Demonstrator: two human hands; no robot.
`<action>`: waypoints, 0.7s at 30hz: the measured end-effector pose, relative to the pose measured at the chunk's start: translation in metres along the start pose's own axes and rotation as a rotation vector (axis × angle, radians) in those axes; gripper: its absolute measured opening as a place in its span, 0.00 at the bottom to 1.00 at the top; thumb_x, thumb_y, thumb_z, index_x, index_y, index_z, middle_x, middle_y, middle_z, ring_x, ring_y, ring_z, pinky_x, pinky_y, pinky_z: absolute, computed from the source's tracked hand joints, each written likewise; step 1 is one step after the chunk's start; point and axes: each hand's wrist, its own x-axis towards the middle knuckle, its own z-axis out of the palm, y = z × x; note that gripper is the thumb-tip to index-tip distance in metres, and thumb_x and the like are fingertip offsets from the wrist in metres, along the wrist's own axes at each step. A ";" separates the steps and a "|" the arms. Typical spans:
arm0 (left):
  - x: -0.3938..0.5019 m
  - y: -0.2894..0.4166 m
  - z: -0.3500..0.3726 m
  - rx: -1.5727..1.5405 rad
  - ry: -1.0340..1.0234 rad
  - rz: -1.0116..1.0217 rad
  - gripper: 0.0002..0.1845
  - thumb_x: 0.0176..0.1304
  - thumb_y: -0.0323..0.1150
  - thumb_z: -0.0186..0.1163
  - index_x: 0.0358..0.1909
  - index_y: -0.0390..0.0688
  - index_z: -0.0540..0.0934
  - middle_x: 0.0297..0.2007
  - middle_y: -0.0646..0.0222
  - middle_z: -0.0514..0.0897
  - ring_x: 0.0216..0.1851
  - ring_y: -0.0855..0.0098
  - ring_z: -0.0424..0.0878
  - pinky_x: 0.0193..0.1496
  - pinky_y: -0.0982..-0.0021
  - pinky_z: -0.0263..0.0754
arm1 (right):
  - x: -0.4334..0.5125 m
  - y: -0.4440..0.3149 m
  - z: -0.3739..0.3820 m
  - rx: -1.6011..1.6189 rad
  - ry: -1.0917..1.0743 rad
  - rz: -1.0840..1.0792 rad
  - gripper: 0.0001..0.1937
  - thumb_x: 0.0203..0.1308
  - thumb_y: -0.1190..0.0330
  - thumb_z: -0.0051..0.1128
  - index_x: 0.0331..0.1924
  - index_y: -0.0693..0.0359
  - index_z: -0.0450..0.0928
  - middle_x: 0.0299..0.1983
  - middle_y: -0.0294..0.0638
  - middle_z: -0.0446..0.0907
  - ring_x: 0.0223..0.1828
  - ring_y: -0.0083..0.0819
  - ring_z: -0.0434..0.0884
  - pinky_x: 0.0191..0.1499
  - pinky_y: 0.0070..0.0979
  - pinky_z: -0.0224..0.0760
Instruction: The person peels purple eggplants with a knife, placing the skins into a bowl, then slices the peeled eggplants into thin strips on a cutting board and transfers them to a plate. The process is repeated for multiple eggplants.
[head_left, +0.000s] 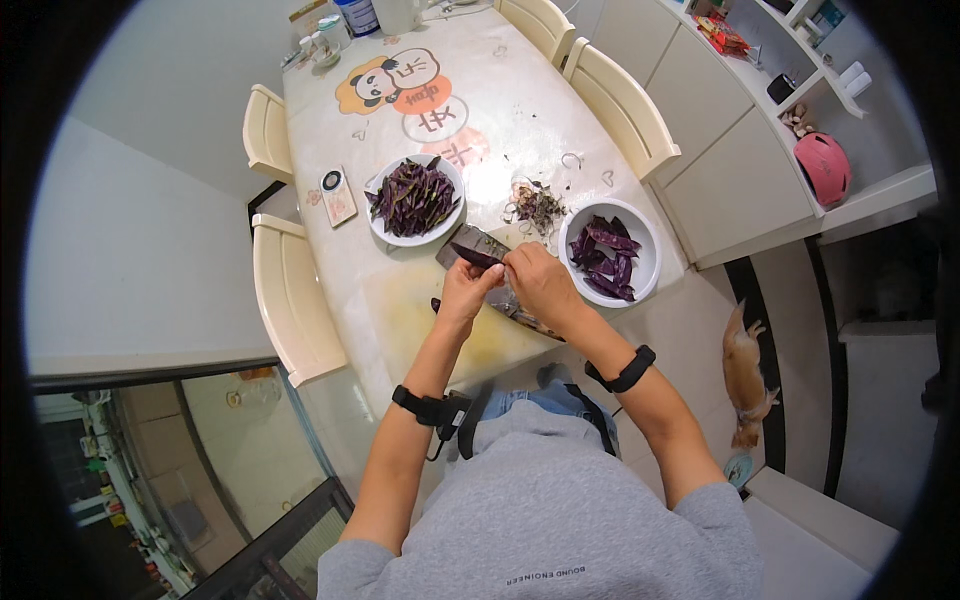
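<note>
Between the thumb and fingers of my left hand (463, 294) is a dark purple bean pod (474, 256). The fingertips of my right hand (541, 279) pinch at the pod's near right end, touching the left thumb. Under both hands lies a cleaver (448, 251) with a broad dark blade, partly hidden by them. A pale, yellow-stained cutting board (409, 319) is below, and a purple piece (435, 304) shows beside my left wrist. Shredded purple pods (414, 196) fill a white bowl (381, 234) at the left. Whole pods (611, 251) lie in another white bowl (651, 264) at the right.
Trimmings (538, 206) are heaped between the bowls. A phone (339, 201) lies on the table (322, 135) at the left. Cream chairs (289, 300) line both sides. Jars (334, 31) stand at the far end. A cat (746, 367) lies on the floor at right.
</note>
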 end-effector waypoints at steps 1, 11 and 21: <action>0.000 0.001 -0.002 0.016 -0.037 0.003 0.10 0.63 0.29 0.68 0.41 0.39 0.78 0.36 0.70 0.85 0.36 0.78 0.82 0.44 0.72 0.79 | -0.001 0.001 -0.001 -0.038 -0.030 -0.028 0.05 0.55 0.75 0.58 0.34 0.63 0.73 0.32 0.46 0.75 0.39 0.46 0.78 0.40 0.37 0.75; -0.004 -0.011 -0.020 0.250 -0.157 -0.078 0.16 0.60 0.29 0.69 0.47 0.40 0.75 0.36 0.72 0.82 0.37 0.76 0.80 0.43 0.72 0.77 | 0.023 0.035 -0.024 -0.137 0.141 -0.032 0.05 0.55 0.75 0.60 0.27 0.60 0.73 0.28 0.43 0.75 0.34 0.43 0.79 0.36 0.36 0.75; -0.026 -0.092 -0.140 0.754 0.053 -0.385 0.24 0.47 0.34 0.77 0.40 0.37 0.73 0.23 0.65 0.83 0.25 0.73 0.83 0.29 0.71 0.77 | -0.041 0.107 -0.011 -0.089 -0.065 0.419 0.14 0.63 0.75 0.53 0.51 0.61 0.83 0.39 0.48 0.84 0.41 0.47 0.83 0.43 0.39 0.76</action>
